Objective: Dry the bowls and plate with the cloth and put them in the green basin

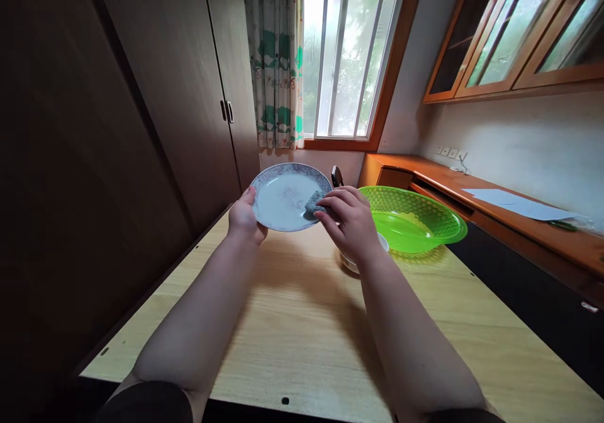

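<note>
A white plate (280,197) with a patterned grey-purple rim is held above the table, tilted toward me. My left hand (245,217) grips its left edge, thumb on the rim and fingers underneath. Between the fingers of my right hand (348,221) is a grey-blue cloth (314,204), pressed on the right part of the plate's face. Beneath my right hand stands a white bowl (350,264), mostly hidden by the hand and wrist.
A bright green plastic basin (415,221) sits on the wooden table (287,341) to the right. Behind the plate a dark upright object (336,176) shows partly. Dark wardrobe doors (189,95) line the left; a desk (495,199) with papers (521,204) runs along the right wall.
</note>
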Demonstrator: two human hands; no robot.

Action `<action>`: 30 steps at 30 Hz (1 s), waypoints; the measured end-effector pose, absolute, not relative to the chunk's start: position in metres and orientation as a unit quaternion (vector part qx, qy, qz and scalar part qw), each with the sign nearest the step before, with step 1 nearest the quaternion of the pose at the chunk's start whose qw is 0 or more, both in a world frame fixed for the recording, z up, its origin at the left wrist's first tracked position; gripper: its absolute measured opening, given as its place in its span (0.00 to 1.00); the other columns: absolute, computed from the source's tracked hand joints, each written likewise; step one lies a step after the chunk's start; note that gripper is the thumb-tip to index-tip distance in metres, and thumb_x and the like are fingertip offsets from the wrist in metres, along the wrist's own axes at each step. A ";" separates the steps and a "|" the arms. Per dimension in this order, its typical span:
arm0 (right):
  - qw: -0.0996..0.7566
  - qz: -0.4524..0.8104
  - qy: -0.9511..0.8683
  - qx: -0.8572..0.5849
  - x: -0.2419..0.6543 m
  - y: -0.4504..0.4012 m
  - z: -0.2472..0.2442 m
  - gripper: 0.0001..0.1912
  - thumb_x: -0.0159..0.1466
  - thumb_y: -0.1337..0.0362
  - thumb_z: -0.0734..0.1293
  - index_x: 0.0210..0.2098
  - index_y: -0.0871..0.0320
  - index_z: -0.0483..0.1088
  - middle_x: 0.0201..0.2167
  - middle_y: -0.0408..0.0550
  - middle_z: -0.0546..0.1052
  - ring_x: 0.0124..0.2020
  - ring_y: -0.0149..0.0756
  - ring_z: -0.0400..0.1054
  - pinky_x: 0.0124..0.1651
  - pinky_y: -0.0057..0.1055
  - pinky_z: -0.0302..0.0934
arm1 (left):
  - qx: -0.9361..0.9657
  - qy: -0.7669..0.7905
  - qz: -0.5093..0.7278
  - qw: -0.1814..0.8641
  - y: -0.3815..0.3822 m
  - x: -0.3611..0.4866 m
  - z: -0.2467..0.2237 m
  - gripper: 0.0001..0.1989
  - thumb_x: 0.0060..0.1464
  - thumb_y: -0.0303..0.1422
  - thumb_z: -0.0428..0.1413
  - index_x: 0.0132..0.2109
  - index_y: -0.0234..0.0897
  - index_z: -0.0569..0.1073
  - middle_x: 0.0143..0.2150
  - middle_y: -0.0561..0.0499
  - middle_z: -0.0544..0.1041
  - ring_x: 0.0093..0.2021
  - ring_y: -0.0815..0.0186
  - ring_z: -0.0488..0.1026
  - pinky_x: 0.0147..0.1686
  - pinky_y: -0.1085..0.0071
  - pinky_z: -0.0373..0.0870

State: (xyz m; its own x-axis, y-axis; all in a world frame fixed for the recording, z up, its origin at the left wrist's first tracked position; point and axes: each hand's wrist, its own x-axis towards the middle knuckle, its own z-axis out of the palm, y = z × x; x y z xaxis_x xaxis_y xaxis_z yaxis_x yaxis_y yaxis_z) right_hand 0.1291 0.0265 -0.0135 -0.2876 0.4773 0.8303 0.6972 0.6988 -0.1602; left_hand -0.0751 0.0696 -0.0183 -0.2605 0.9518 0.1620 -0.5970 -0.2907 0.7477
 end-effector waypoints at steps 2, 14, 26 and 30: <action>0.476 -0.131 -0.809 -0.319 0.130 0.025 -0.016 0.10 0.64 0.55 0.64 0.36 0.53 0.73 0.40 0.48 0.76 0.50 0.42 0.64 0.56 0.41 0.54 | 0.305 0.304 0.696 0.575 0.069 -0.074 -0.018 0.15 0.59 0.37 0.47 0.44 0.33 0.74 0.44 0.41 0.79 0.48 0.53 0.76 0.49 0.54 0.72; 0.644 -0.116 -0.620 -0.433 0.144 0.028 -0.027 0.25 0.68 0.54 0.53 0.16 0.54 0.45 0.16 0.41 0.52 0.21 0.31 0.51 0.28 0.31 0.49 | 0.496 0.412 0.589 0.487 0.060 -0.045 -0.040 0.17 0.55 0.45 0.54 0.44 0.40 0.76 0.44 0.43 0.78 0.44 0.56 0.74 0.43 0.61 0.68; 0.648 -0.009 -0.612 -0.453 0.121 0.031 -0.030 0.23 0.67 0.49 0.56 0.24 0.57 0.66 0.21 0.43 0.68 0.26 0.32 0.63 0.32 0.28 0.57 | 0.669 0.414 0.600 0.145 0.027 -0.043 -0.031 0.28 0.57 0.48 0.51 0.16 0.39 0.54 0.16 0.55 0.52 0.20 0.69 0.51 0.24 0.67 0.44; 0.655 -0.105 -0.635 -0.397 0.113 0.022 -0.035 0.16 0.68 0.55 0.56 0.41 0.56 0.71 0.40 0.53 0.76 0.44 0.41 0.70 0.48 0.39 0.63 | 0.607 0.469 0.614 0.186 0.038 -0.039 -0.036 0.28 0.58 0.51 0.48 0.17 0.39 0.54 0.16 0.56 0.51 0.20 0.70 0.50 0.22 0.68 0.45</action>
State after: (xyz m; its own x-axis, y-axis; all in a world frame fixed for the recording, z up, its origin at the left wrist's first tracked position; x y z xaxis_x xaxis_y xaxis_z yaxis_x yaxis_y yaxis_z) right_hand 0.1127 0.0215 -0.0349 0.1726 0.3660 0.9145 0.6411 0.6631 -0.3863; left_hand -0.0394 0.0376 -0.0365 -0.1949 0.7972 0.5714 0.3407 -0.4913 0.8016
